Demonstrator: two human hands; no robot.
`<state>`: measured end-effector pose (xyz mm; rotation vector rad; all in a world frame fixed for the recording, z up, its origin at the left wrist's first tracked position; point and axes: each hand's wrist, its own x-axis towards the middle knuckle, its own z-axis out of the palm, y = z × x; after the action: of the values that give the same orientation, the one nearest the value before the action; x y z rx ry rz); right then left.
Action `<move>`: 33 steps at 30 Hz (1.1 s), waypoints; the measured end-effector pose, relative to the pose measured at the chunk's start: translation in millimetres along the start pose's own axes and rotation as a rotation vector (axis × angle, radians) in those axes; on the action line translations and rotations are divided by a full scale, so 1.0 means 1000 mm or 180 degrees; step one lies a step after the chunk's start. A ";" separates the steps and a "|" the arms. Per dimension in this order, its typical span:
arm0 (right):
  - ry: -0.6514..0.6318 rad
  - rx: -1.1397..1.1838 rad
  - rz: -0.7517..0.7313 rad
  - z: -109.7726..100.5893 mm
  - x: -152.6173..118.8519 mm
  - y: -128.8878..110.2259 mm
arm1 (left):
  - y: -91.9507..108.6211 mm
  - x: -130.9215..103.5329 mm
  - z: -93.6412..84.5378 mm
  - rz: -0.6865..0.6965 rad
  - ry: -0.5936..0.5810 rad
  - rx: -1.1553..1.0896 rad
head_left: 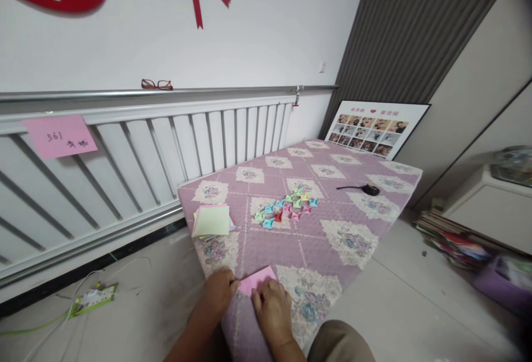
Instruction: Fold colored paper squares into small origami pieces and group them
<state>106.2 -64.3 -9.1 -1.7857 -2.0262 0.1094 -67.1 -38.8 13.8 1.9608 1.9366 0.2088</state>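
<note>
A pink sheet of paper lies near the front end of the cloth-covered table, between my two hands. My left hand pinches its left corner, fingers closed. Across its lower right edge rests my right hand, fingers bent and pressing on the paper; part of the sheet is hidden under them. Beyond my left hand sits a stack of square coloured papers, pale green on top. Several small folded paper pieces in blue, green, pink, red and yellow are grouped at the middle of the table.
A purple floral tablecloth covers the table. A black object with a thin strap lies on its right side. To the left runs a white radiator; a power strip with cables is on the floor. A photo board leans behind.
</note>
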 end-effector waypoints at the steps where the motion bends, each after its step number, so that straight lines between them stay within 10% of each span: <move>1: 0.0006 -0.0025 0.0013 0.000 0.000 0.000 | 0.001 0.000 0.000 -0.0014 -0.0006 0.0024; 27: 0.0267 0.0087 -0.0016 0.002 0.000 0.001 | 0.009 -0.007 0.007 0.0050 0.0311 0.0401; 33: 0.0251 0.0153 -0.0042 0.002 0.000 0.003 | 0.016 -0.009 0.013 0.1274 0.0127 0.0603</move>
<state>108.0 -63.7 -11.6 -1.7200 -1.9636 0.0818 -48.1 -49.8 8.8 2.4760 1.6173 0.1749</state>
